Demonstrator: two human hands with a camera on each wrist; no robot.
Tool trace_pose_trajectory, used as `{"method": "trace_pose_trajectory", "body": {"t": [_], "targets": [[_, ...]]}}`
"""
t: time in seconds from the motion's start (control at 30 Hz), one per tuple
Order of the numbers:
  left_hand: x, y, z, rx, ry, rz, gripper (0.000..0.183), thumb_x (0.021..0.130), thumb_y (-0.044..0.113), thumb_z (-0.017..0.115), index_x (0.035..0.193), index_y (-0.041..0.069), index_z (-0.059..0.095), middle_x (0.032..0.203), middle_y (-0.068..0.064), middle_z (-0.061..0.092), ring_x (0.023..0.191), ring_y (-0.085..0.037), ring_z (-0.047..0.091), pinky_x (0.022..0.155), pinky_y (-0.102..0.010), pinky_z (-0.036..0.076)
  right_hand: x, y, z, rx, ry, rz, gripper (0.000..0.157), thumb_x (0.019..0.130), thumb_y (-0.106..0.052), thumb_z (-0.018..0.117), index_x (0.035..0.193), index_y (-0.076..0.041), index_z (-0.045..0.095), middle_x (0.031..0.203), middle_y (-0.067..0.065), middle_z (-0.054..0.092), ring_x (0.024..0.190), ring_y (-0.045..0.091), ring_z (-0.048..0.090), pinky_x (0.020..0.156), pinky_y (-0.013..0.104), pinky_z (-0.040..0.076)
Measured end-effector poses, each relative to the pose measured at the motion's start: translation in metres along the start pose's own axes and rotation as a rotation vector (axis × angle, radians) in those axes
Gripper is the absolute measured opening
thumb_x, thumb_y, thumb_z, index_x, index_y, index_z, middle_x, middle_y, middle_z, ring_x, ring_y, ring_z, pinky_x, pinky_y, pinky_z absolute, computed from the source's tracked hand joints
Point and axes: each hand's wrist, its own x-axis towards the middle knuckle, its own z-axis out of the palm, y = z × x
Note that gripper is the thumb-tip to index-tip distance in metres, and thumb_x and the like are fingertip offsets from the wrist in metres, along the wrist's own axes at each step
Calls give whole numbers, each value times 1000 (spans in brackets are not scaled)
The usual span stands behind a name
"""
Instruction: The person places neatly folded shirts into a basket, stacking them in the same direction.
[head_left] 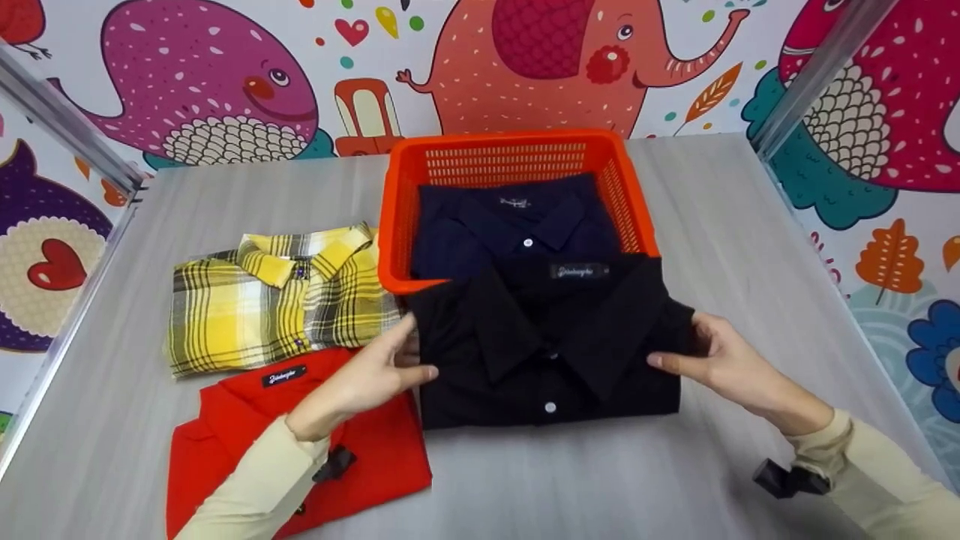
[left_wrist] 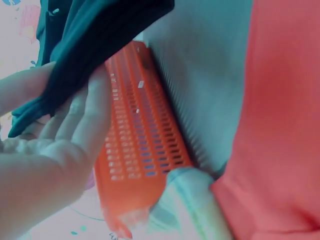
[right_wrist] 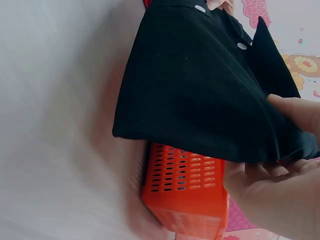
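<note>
I find the table [head_left: 735,217] pale grey, with a faint streaked grain. On it, the orange basket [head_left: 639,199] stands upright near the far edge. To the basket's left and just beside it, I record a folded plaid shirt [head_left: 277,307] in yellow, black and white, collar uppermost. Nearer me than the basket, and left of it, lies a folded red shirt [head_left: 244,409], partly hidden from view.

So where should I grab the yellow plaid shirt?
Probably the left edge, coming low from the left and sliding underneath. The yellow plaid shirt lies folded flat; that edge borders only tabletop, while its right side crowds the orange basket and the red shirt meets its near edge.
</note>
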Motion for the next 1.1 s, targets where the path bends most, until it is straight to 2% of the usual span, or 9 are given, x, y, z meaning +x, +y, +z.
{"method": "trace_pose_trajectory", "body": {"t": [0.13, 0.23, 0.47, 0.57, 0.8, 0.97, 1.1], "targets": [[10, 4, -9, -37, 4, 11, 76, 87, -5, 64, 152, 4, 25, 137, -19, 48, 114, -33, 53, 94, -42, 47, 11, -9, -1, -22, 74, 8, 49, 84, 11, 67, 128, 15, 46, 110, 4, 68, 98, 17, 65, 80, 26, 53], [17, 9, -17, -57, 11, -2, 79, 87, -4, 64, 153, 8, 23, 140, -17, 45, 115, -33, 53, 93, -41, 48, 20, -16, -3, -25, 115, 17, 48, 83, 11, 67, 127, 12, 49, 106, 3, 68, 94, 16, 65, 78, 25, 53], [34, 25, -34, -78, 30, -34, 83, 87, -7, 62, 155, 13, 19, 146, -14, 39, 120, -32, 51, 92, -40, 49, 41, -29, -10, -30, 143, 18, 43, 84, 9, 67, 124, 7, 50, 105, 4, 67, 94, 15, 64, 79, 25, 53], [41, 33, -42, -85, 29, -52, 84, 87, -7, 62, 155, 15, 19, 146, -12, 41, 120, -30, 51, 93, -40, 48, 50, -32, -13, -19, 156, 28, 43, 85, 8, 67, 125, 4, 50, 106, 3, 66, 94, 15, 64, 80, 24, 52], [56, 48, -57, -92, 27, -86, 85, 87, -7, 61, 156, 16, 16, 134, -17, 52, 114, -28, 55, 89, -39, 51, 66, -39, -22, 82, 159, 23, 39, 87, 8, 65, 122, -3, 52, 112, 5, 63, 100, 16, 60, 83, 24, 50], [66, 60, -65, -33, 37, -134, 87, 89, -3, 60, 156, 11, 5, 145, -16, 41, 117, -25, 52, 94, -38, 47, 74, -46, -25, 166, 180, -13, 39, 86, 13, 62, 120, -3, 54, 111, 9, 62, 98, 18, 60, 82, 26, 52], [73, 67, -71, 1, 49, -153, 87, 91, -2, 58, 155, 9, 1, 143, -18, 41, 114, -26, 53, 90, -34, 48, 81, -52, -25, 188, 212, -39, 39, 84, 14, 63, 119, -2, 56, 109, 10, 62, 97, 19, 60, 79, 26, 52]]}}
